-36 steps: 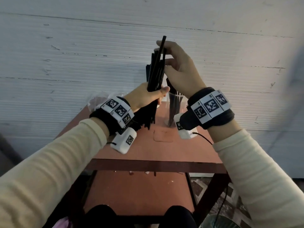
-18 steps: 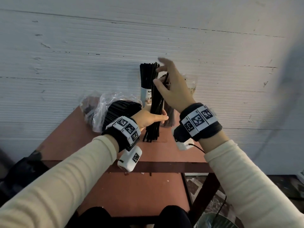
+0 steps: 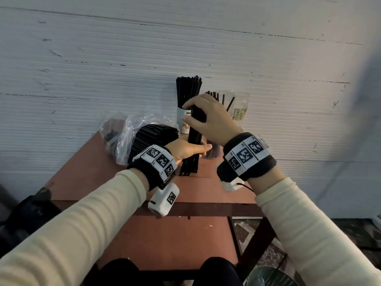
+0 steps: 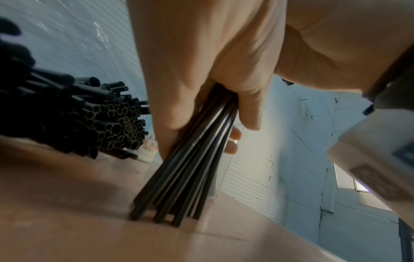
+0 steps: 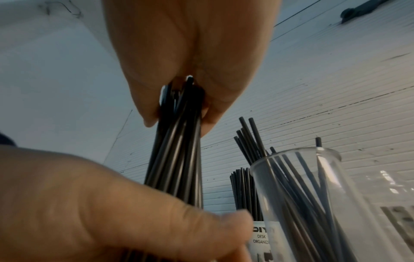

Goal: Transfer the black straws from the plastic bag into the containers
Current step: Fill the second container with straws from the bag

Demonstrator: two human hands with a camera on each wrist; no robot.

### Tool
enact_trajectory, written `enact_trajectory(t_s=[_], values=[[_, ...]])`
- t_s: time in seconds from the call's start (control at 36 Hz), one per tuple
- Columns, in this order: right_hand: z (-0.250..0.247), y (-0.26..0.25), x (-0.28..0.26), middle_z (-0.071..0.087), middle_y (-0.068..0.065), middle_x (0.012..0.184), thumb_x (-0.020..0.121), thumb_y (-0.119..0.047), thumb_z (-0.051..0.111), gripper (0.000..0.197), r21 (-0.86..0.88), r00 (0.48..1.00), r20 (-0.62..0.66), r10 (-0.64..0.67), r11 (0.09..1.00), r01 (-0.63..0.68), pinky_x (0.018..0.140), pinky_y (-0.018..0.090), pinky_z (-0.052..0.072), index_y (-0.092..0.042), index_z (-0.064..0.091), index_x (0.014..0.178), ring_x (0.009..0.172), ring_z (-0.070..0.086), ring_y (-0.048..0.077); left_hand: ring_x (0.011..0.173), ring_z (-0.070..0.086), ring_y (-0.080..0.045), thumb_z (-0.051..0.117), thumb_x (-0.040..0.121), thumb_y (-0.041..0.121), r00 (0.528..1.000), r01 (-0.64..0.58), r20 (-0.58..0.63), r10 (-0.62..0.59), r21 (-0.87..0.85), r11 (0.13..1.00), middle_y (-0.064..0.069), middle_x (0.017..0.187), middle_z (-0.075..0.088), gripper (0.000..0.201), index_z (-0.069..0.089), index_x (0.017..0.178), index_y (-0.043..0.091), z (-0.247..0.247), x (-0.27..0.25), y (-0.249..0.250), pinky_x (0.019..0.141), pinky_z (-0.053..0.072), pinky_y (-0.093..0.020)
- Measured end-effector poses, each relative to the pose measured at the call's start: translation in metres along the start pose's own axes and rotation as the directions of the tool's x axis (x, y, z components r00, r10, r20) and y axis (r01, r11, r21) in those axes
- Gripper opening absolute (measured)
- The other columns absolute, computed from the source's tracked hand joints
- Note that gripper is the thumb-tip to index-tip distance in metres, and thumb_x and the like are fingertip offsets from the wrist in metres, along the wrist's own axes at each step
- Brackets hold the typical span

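Note:
A bundle of black straws (image 3: 193,145) stands upright with its lower ends on the red table (image 3: 86,174). My left hand (image 3: 188,149) grips the bundle near its middle. My right hand (image 3: 208,118) grips its top end from above. In the left wrist view the straw bundle (image 4: 190,170) fans out onto the tabletop. The clear plastic bag (image 3: 132,131), with many black straws in it, lies at the table's back left. Behind the hands stand a white labelled container (image 3: 184,120) packed with straws and a clear cup (image 5: 313,203) holding several straws.
A second clear container (image 3: 240,106) with one straw stands at the back right by the white ribbed wall. A lower red shelf (image 3: 169,244) lies under the table. A round metal object (image 3: 270,277) sits on the floor at the lower right.
Both hands have come down with the straw bundle, from raised in the air to its lower ends on the table. My right hand went from touching single straws to gripping the bundle's top.

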State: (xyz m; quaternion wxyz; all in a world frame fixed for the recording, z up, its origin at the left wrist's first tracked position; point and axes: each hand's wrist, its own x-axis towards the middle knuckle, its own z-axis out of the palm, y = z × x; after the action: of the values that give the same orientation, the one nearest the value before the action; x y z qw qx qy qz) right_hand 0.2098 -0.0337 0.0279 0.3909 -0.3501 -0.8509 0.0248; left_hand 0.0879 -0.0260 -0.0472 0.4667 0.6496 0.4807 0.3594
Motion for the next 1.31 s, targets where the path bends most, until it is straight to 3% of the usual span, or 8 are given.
enact_trajectory(t_s=[0.25,0.39,0.53,0.72,0.81,1.0,1.17,1.31], values=[[-0.017,-0.004,-0.01,0.043,-0.003,0.129,0.072,-0.046,0.08,0.093,0.19,0.979,-0.089,0.182,0.968,-0.162,0.077,0.009,0.045,-0.02,0.028,0.145,0.098,0.051,-0.001,0.084,0.064,-0.017,0.065,0.082,0.057,0.993,-0.114,0.022,0.114,-0.001,0.993,0.007,0.067,0.061,0.041,0.064,0.076,0.017,-0.004,-0.012,0.021,0.103,0.046,-0.052],[-0.033,-0.004,-0.017,0.062,-0.009,0.091,0.079,-0.036,0.078,0.036,0.259,0.958,0.254,0.134,0.945,-0.201,0.071,0.01,0.044,-0.017,0.059,0.103,0.082,0.059,-0.002,0.071,0.065,-0.006,0.054,0.098,0.007,0.926,-0.267,0.302,0.228,0.096,0.959,0.011,0.066,0.066,0.022,0.064,0.079,0.013,-0.006,-0.032,0.051,0.081,0.058,-0.03],[-0.031,-0.001,-0.024,0.069,-0.001,0.083,0.083,-0.024,0.074,0.013,0.267,0.942,0.316,0.117,0.941,-0.206,0.072,0.015,0.049,-0.012,0.071,0.09,0.078,0.065,0.005,0.079,0.066,-0.028,0.067,0.092,0.018,0.882,-0.279,0.424,0.205,0.118,0.953,-0.028,0.086,0.064,0.034,0.061,0.095,-0.015,-0.004,-0.029,0.053,0.085,0.058,-0.044],[-0.068,0.021,0.002,0.06,-0.011,0.064,0.084,-0.005,0.069,0.011,0.389,0.982,-0.018,0.19,0.906,-0.169,0.059,0.012,0.044,-0.007,0.062,0.076,0.061,0.057,0.0,0.102,0.064,-0.015,0.088,0.067,0.04,0.98,-0.196,-0.03,0.198,0.046,0.979,-0.005,0.11,0.063,0.076,0.04,0.124,0.022,0.009,-0.001,0.055,0.091,0.055,-0.042],[-0.092,0.037,0.019,0.057,-0.012,0.062,0.083,-0.008,0.069,0.012,0.425,0.94,-0.188,0.284,0.886,-0.182,0.052,0.01,0.04,-0.011,0.06,0.076,0.056,0.054,-0.001,0.109,0.05,-0.009,0.089,0.066,0.034,0.91,-0.271,-0.305,0.279,0.07,0.96,-0.001,0.117,0.045,0.09,0.024,0.128,0.026,0.014,0.015,0.053,0.096,0.048,-0.033],[-0.115,0.071,0.054,0.055,0.0,0.066,0.078,-0.017,0.068,0.011,0.393,0.865,-0.291,0.41,0.875,-0.283,0.047,0.019,0.038,-0.013,0.059,0.074,0.055,0.05,0.009,0.146,0.017,-0.017,0.092,0.048,0.052,0.966,-0.142,-0.211,0.151,0.06,0.988,-0.004,0.16,0.012,0.151,-0.016,0.15,0.029,0.009,0.067,0.049,0.121,0.02,-0.044],[-0.096,0.092,0.071,0.05,0.005,0.066,0.08,-0.022,0.07,0.017,0.262,0.887,-0.164,0.432,0.886,-0.383,0.044,0.018,0.036,-0.008,0.06,0.079,0.047,0.045,0.006,0.091,0.058,0.013,0.086,0.073,0.02,0.974,-0.193,-0.098,0.205,0.117,0.974,0.018,0.101,0.057,0.059,0.049,0.118,0.026,0.002,0.079,0.052,0.063,0.042,0.002],[-0.076,0.097,0.072,0.042,0.004,0.052,0.082,-0.026,0.07,0.031,0.119,0.892,0.151,0.427,0.888,-0.445,0.042,0.023,0.032,-0.011,0.05,0.065,0.042,0.038,0.014,0.083,0.056,0.012,0.084,0.074,0.02,0.97,-0.217,-0.084,0.227,0.116,0.969,0.024,0.094,0.055,0.049,0.047,0.103,0.036,0.0,0.08,0.047,0.061,0.04,0.002]])
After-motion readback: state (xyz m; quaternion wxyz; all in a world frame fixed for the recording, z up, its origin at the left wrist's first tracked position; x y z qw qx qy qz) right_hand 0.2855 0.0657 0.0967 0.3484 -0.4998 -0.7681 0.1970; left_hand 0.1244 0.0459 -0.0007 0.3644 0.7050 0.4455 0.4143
